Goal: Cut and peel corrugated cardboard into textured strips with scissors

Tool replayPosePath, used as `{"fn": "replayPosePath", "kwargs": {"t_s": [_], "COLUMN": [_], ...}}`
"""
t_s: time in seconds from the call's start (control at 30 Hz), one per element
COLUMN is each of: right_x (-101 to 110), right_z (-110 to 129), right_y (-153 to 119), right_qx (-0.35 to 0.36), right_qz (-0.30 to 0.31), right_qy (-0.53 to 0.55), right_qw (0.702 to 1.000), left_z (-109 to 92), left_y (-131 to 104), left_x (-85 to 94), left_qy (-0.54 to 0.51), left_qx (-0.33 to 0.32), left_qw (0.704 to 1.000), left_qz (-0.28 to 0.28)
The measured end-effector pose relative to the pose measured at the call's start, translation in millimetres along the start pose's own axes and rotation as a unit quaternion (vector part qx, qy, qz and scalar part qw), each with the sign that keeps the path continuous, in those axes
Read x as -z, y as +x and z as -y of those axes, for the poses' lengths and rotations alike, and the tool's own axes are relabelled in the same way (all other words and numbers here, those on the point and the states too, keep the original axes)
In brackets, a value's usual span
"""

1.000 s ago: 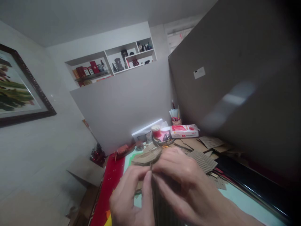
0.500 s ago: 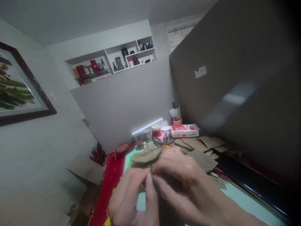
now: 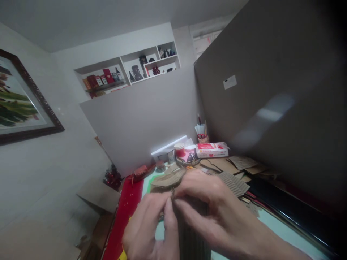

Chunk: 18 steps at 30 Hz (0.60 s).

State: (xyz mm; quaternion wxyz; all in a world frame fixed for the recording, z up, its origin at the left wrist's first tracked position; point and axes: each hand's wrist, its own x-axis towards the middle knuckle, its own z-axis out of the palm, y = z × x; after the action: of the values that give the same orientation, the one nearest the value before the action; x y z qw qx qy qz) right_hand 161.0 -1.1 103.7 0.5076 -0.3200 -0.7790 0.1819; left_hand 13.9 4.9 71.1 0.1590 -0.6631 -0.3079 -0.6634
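Note:
Low in the head view, my left hand and my right hand meet with thumbs and forefingers pinched together. Between the fingertips is a small edge of brown corrugated cardboard, whose ribbed face hangs down beneath my right hand. Just beyond the fingertips a curved cardboard piece bends up with a rough edge. Whether it joins the ribbed part is hidden by my fingers. A bit of something yellow shows beside my left hand's outer edge.
Ribbed cardboard scraps lie right of my hands, beside a long black glossy object. Farther back are a red-and-white packet, a lidded paper cup and a pen holder. Grey panels stand behind the table.
My fingertips have shifted very slightly left, and a little more of the ribbed cardboard shows below them. Both hands keep their pinch; the view has moved slightly.

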Motion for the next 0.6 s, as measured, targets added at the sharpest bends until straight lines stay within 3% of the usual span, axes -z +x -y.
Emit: {"fn": "replayPosePath", "kwargs": {"t_s": [0.17,0.4,0.6], "right_x": [2.0,3.1,4.3], "right_z": [0.5,-0.6,0.6], "right_y": [0.0,0.5,0.5], "right_qx": [-0.011,-0.013,-0.008], "right_qz": [0.002,0.02,0.024], "right_qy": [-0.008,-0.011,0.002], "right_qw": [1.0,1.0,1.0], "left_z": [-0.2,-1.8,-5.5], "left_y": [-2.8,-2.3,-5.1], "left_x": [-1.9,-0.2,0.9], "left_qy": [-0.052,-0.061,-0.08], "left_qx": [0.079,0.095,0.157], "left_qw": [0.995,0.993,0.984], "left_qz": [0.021,0.026,0.034]}}
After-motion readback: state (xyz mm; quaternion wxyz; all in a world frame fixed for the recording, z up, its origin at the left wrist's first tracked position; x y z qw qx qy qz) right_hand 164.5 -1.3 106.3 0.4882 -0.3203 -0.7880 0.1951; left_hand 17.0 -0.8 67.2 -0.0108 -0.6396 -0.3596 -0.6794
